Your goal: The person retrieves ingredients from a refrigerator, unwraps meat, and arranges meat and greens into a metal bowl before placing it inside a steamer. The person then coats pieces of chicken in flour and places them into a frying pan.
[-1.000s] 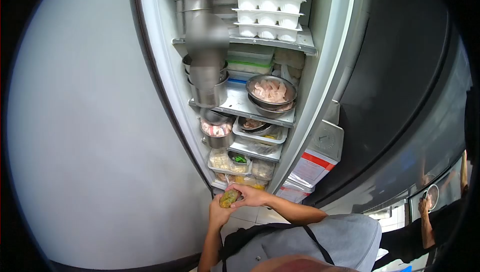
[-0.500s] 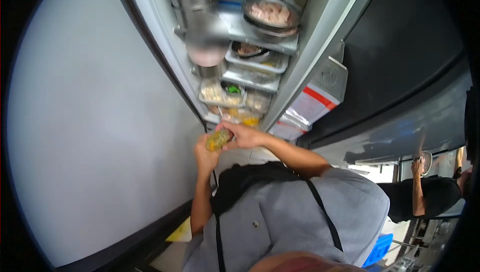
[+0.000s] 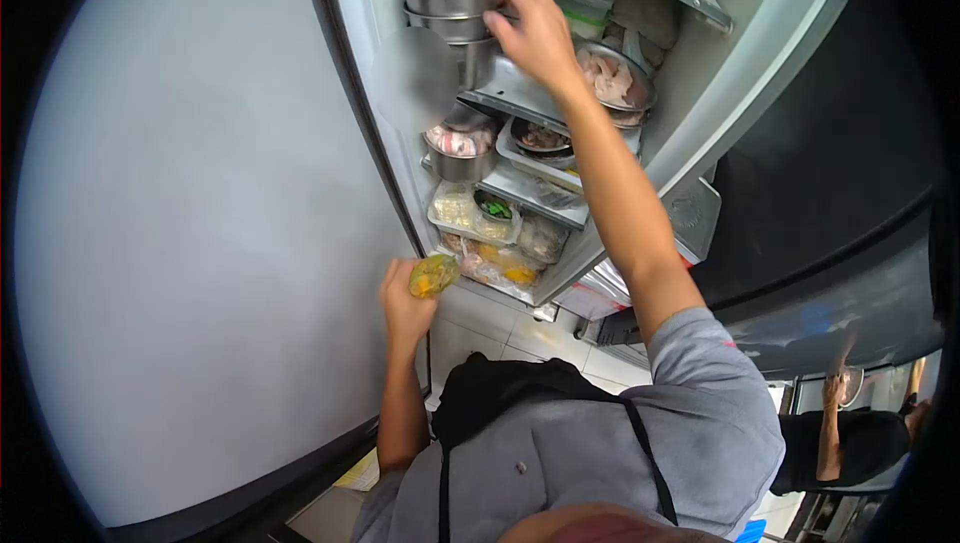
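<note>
In my left hand is a small clear plastic bag of yellow-green food, closed in my fingers in front of the open fridge. My right hand reaches into the fridge with fingers and thumb apart. Its fingertips are at the right side of a stack of steel pots on an upper shelf; whether they touch the top rim I cannot tell. A grey blur covers the lower left of that stack.
The fridge door fills the left side. Lower shelves hold a steel pot of meat, a white tray and several bagged foods. A bowl of pale meat sits on the right. A person in black stands at far right.
My right hand has left the bag and moved up and forward to the steel pots. The bag stays in my left hand. The view has shifted, showing more of the upper shelf.
</note>
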Demonstrator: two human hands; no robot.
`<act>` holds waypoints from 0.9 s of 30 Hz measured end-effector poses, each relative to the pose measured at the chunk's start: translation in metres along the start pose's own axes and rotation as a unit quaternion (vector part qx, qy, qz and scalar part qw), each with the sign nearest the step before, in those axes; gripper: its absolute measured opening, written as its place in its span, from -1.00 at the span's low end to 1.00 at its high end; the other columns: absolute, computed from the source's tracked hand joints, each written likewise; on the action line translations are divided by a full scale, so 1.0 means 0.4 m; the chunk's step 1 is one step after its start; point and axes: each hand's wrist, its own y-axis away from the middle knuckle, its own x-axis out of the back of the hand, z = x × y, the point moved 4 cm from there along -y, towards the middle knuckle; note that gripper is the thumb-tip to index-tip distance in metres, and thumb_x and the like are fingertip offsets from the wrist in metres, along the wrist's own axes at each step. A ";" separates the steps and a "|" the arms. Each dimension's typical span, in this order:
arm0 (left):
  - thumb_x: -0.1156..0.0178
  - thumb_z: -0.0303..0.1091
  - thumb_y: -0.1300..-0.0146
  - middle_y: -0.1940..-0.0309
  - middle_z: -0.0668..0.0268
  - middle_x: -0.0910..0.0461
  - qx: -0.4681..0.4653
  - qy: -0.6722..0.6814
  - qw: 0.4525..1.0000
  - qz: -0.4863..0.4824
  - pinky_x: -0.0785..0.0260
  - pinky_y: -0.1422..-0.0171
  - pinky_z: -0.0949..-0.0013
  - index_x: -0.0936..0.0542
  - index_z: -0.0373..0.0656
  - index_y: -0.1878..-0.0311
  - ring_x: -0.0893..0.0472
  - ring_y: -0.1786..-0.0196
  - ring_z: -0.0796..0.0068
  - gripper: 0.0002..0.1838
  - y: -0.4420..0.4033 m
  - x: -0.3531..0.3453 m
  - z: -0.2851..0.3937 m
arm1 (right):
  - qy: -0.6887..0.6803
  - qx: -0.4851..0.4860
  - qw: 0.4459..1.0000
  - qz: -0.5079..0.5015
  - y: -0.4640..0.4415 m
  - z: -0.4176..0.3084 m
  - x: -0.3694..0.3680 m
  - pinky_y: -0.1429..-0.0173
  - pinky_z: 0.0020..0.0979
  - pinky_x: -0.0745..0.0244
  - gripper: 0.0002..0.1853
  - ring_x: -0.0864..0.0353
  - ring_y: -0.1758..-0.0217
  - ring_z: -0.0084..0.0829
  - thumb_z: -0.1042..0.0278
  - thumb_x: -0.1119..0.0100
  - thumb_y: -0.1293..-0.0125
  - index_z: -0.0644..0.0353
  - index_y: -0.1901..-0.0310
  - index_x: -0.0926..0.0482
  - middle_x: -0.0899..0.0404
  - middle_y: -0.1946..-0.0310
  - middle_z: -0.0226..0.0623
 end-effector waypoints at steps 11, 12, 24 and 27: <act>-0.38 -0.54 0.18 -0.14 0.04 -0.42 -0.183 0.020 0.975 0.120 -0.35 -0.20 0.13 -0.60 -0.26 0.26 -0.45 -0.15 -0.03 -0.69 -0.396 -0.003 0.192 | 0.096 0.024 0.993 -0.068 0.040 -0.094 -0.035 0.06 -0.06 -0.57 -0.60 -0.38 -0.18 0.02 0.49 -0.38 0.05 0.02 0.13 -0.51 -0.38 0.00 -0.05; -0.39 -0.53 0.19 -0.24 -0.01 -0.35 -0.205 0.029 0.972 0.113 -0.32 -0.27 0.11 -0.61 -0.26 0.24 -0.42 -0.24 -0.06 -0.67 -0.438 -0.019 0.198 | 0.106 0.029 0.992 -0.068 0.044 -0.105 -0.031 0.09 -0.08 -0.58 -0.63 -0.38 -0.18 0.01 0.48 -0.38 0.05 0.04 0.15 -0.51 -0.38 0.01 -0.03; -0.50 -0.35 0.12 -0.46 -0.21 0.16 -0.264 -0.016 0.946 0.186 -0.27 -0.37 -0.05 -0.63 -0.17 0.27 -0.09 -0.46 -0.30 -0.68 -0.431 -0.134 0.160 | 0.045 0.189 0.973 -0.127 0.035 -0.191 -0.006 -0.28 0.25 -0.15 -0.84 -0.50 0.03 -0.22 0.23 -0.30 -0.19 0.10 0.33 -0.58 -0.53 0.24 -0.39; -0.51 -0.32 0.13 -0.45 -0.20 0.12 -0.279 -0.032 0.938 0.201 -0.35 -0.32 -0.02 -0.63 -0.16 0.29 -0.15 -0.44 -0.23 -0.68 -0.440 -0.128 0.161 | -0.036 0.141 0.985 -0.095 0.011 -0.184 -0.011 -0.14 0.12 -0.23 -0.83 -0.50 0.07 -0.22 0.25 -0.31 -0.18 0.12 0.40 -0.56 -0.52 0.31 -0.38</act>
